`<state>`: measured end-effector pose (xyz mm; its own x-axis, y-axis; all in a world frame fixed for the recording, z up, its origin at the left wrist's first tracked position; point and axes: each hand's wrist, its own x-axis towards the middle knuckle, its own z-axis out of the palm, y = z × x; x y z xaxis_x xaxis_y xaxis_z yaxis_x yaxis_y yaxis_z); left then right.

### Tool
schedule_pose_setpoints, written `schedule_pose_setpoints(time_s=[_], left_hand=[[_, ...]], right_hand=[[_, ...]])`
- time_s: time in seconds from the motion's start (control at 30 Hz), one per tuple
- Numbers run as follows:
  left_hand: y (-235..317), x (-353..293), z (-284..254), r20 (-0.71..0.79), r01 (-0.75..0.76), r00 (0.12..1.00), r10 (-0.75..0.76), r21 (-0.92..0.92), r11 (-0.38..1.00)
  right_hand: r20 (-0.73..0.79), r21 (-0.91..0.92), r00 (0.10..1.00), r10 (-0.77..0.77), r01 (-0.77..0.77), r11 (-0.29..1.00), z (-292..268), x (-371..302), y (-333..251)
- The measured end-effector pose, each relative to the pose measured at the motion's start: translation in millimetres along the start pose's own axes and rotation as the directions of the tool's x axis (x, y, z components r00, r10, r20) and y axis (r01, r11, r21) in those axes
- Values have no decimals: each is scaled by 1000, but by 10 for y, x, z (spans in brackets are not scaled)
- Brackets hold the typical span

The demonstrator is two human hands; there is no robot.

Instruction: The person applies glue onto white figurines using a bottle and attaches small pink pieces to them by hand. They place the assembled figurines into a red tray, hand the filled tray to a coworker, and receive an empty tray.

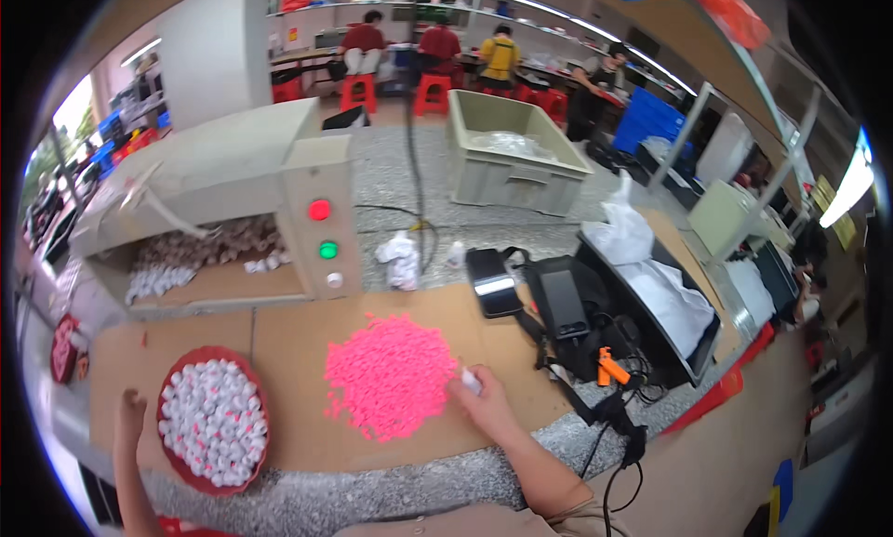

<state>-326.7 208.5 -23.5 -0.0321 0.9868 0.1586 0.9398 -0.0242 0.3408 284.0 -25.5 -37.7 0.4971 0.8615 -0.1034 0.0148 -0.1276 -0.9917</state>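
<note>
On the brown cardboard lies a loose pile of small bright pink pieces (391, 377). At its right edge is my right hand (481, 405), its fingers closed on a small white piece (472, 381). My left hand (133, 409) is raised at the left, just beside a red scalloped bowl (264, 440). Its fingers are curled, and whatever they may hold is too small to make out. Rounded white pieces (212, 416) fill the bowl, many showing a spot of pink.
Behind the bowl stands a beige machine (205, 179) with red and green buttons and white pieces inside. A grey crate (521, 188) is farther back. Phone-like devices (562, 304), cables and a black bin (699, 356) with white bags crowd the right. Several people sit at a far bench.
</note>
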Motion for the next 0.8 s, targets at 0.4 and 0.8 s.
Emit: schedule_pose_setpoints(time_s=[0.4,0.8], left_hand=[[3197,1136,1475,-28,-334,942,333,-126,934],[4331,2068,1719,61,-424,890,452,-255,869]], right_hand=[[-40,-118,999,3,-8,993,-58,-97,10],[-79,-126,994,74,-83,989,-126,-160,-66]])
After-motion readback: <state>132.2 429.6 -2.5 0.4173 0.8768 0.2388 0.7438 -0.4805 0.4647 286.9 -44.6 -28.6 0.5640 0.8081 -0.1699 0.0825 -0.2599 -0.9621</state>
